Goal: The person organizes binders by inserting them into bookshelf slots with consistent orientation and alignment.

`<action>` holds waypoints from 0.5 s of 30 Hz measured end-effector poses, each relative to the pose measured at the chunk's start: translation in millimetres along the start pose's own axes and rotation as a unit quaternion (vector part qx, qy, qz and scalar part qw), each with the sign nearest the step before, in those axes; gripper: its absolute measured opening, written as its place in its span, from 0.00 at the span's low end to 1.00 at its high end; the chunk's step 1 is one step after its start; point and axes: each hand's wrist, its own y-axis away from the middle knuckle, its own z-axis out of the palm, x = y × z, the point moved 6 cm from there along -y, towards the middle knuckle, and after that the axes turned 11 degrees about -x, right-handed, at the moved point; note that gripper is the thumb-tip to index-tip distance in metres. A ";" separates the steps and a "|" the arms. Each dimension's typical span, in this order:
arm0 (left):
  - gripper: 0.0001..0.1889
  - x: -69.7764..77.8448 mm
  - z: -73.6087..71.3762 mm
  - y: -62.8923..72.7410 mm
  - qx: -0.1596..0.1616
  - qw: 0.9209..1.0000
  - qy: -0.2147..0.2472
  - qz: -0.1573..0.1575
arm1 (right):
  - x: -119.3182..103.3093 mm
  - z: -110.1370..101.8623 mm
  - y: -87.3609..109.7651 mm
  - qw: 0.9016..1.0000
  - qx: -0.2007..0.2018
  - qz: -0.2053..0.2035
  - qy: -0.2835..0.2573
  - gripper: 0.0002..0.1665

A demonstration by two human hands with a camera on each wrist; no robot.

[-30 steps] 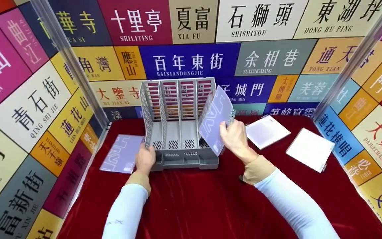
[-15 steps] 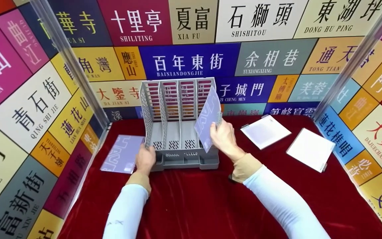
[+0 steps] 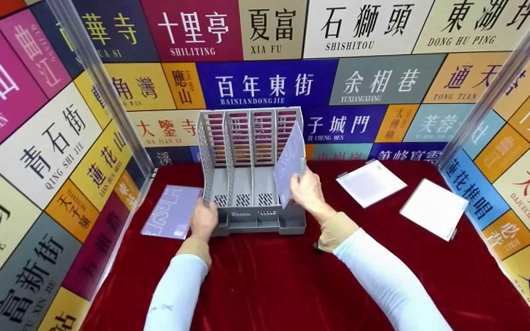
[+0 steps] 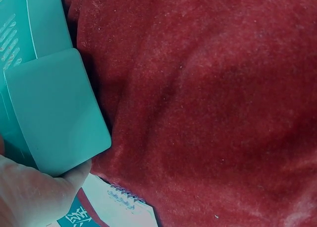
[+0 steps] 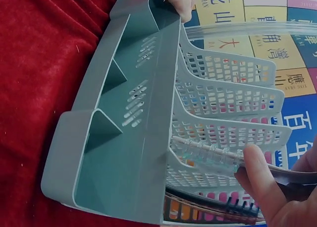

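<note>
**Partway along, with more left outside**

Head view: Grips a lilac rectangular spiral-bound notebook point(image 3: 289, 163), upright and tilted, in the right hand point(image 3: 305, 188) at the right end of a grey plastic file rack point(image 3: 241, 184), near the back edge of the red velvet-covered tabletop point(image 3: 269, 285). Reaches in diagonally with that forearm. Leaves three items outside: a flat lilac rectangular booklet point(image 3: 171, 211) toward the left edge, plus a pale lilac-tinted spiral-bound notebook point(image 3: 371, 184) and a plain white spiral-bound notebook point(image 3: 435, 209) toward the back right corner.

Left wrist view: Steadies the rack by its front left corner, gripped in the left hand point(image 4: 37, 195).

Right wrist view: Pinches the notebook beside its coil, not yet released. Shows a dark-edged, black-coiled item point(image 5: 241, 205) apparently already racked, so probably one done. Cannot tell the exact compartment for the held notebook.
</note>
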 end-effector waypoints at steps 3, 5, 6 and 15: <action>0.33 -18.9 12.5 -20.5 0.015 1.000 -0.007 0.009 | -1.0 6.7 -0.6 1.000 -0.007 0.007 -0.015 0.25; 0.32 -22.6 14.9 -24.2 0.015 1.000 0.000 0.007 | -3.1 10.5 0.4 1.000 -0.007 0.007 -0.020 0.25; 0.31 -23.5 15.2 -24.3 0.025 1.000 -0.007 0.011 | -4.7 11.9 1.2 1.000 -0.004 0.006 -0.019 0.25; 0.30 25.3 -15.4 28.5 -0.003 1.000 0.014 0.004 | -21.1 20.8 9.6 1.000 -0.003 -0.022 -0.010 0.21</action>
